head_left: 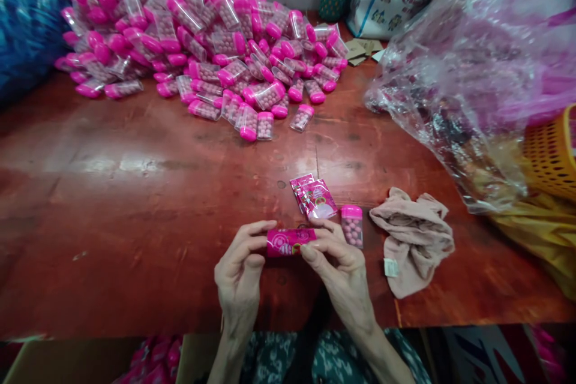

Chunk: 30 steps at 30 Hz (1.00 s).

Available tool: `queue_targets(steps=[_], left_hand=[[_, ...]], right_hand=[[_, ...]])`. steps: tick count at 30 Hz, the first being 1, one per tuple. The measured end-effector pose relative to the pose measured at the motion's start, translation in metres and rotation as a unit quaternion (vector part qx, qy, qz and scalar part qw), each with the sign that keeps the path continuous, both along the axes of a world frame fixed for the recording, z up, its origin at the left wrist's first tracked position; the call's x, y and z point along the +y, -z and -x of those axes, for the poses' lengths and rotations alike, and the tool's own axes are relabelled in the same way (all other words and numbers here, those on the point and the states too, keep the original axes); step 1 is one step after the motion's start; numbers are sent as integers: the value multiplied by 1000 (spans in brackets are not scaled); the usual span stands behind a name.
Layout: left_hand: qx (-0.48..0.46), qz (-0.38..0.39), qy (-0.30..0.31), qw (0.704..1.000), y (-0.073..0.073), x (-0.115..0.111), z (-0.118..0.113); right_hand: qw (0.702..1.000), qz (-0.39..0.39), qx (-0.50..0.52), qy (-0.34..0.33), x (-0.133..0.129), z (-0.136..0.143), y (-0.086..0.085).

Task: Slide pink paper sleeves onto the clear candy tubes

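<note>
Both hands meet above the front of the red-brown wooden table. A pink printed wrapper (pixel 288 242) lies sideways between them; whether a bottle is inside cannot be seen. My left hand (pixel 243 267) grips its left end between fingers and thumb. My right hand (pixel 336 257) pinches its right end, thumb on the front. Just behind the hands lies a small stack of flat pink printed wrappers (pixel 320 199). A clear bottle of pink balls with a pink cap (pixel 351 227) is beside my right hand. Farther back rises a large heap of similar bottles (pixel 193 30).
A crumpled beige cloth (pixel 414 240) lies to the right. Clear plastic bags (pixel 450 72) and a yellow basket (pixel 551 153) fill the right side. A blue bag (pixel 31 18) stands at the back left. Below the table's front edge is an open cardboard box (pixel 72 360).
</note>
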<state>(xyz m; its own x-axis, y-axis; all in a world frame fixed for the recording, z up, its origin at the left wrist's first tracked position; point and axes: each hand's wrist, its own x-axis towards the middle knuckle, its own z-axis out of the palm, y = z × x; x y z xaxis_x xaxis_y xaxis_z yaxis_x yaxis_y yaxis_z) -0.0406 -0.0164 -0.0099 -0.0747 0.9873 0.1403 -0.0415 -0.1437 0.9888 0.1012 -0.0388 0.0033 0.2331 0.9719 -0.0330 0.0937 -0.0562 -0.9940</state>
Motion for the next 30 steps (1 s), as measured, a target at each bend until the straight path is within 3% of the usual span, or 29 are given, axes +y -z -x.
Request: queue_targets(steps=[5, 12, 16, 19, 26, 28, 30], left_hand=[[-12, 101, 24, 995, -4, -4, -4], [-149, 170, 38, 973, -10, -4, -12], [-174, 179, 64, 966, -11, -3, -13], [-164, 166, 102, 967, -9, -2, -12], [-186, 187, 51, 963, -11, 2, -12], [-208, 202, 53, 956, -12, 5, -11], [-233, 215, 37, 948, -12, 8, -9]], right_hand=[[999, 17, 46, -23, -2, 1, -3], [999, -6, 24, 44, -1, 3, -6], [998, -37, -23, 55, 0, 3, -4], [999, -44, -11, 28, 1, 2, -4], [999, -40, 0, -12, 3, -3, -6], [999, -43, -10, 9, 3, -9, -4], [995, -43, -31, 83, 1, -17, -2]])
